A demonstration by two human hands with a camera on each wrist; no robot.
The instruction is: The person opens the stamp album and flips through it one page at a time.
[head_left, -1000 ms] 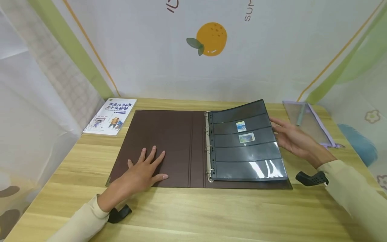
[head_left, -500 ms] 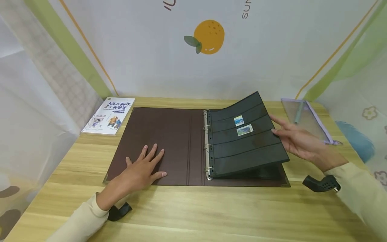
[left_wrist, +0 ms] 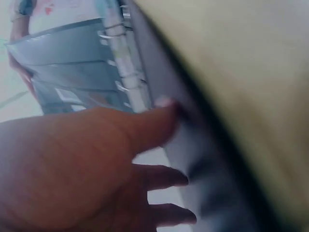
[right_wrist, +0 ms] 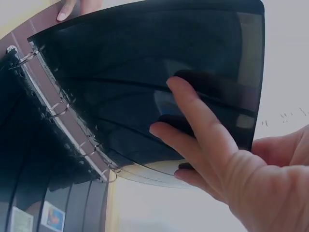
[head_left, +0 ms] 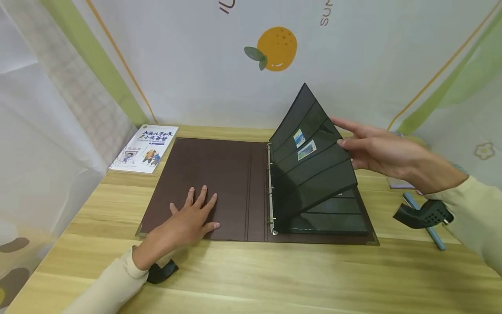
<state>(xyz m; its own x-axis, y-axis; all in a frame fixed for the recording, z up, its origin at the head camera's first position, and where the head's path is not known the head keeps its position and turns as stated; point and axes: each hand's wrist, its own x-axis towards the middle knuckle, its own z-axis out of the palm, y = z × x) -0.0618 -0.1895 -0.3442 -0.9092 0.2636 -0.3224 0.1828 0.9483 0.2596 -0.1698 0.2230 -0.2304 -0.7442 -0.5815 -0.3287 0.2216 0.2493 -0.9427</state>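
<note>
An album binder (head_left: 211, 174) with a dark brown cover lies open on the wooden table. My left hand (head_left: 190, 222) rests on its left cover with the fingers spread. At the right, my right hand (head_left: 384, 150) pinches the outer edge of a black stamp page (head_left: 317, 170), thumb on the front and fingers behind. Two stamps (head_left: 306, 150) sit in the strips of this raised, slanting page. Metal rings (right_wrist: 60, 108) hold its inner edge. Below lies another black page (head_left: 333, 222); in the right wrist view it carries small stamps (right_wrist: 53, 216).
A white booklet (head_left: 144, 149) with cartoon figures lies at the back left. Behind my right wrist, a purple-edged pouch (head_left: 401, 183) is mostly hidden. A blue pen (head_left: 435, 237) lies on the table at the right. A printed cloth (head_left: 196, 87) hangs behind the table.
My right hand has lifted the stamp page from nearly flat to a steep slant, moving up and slightly left. The page beneath has come into view. My left hand stays on the cover.
</note>
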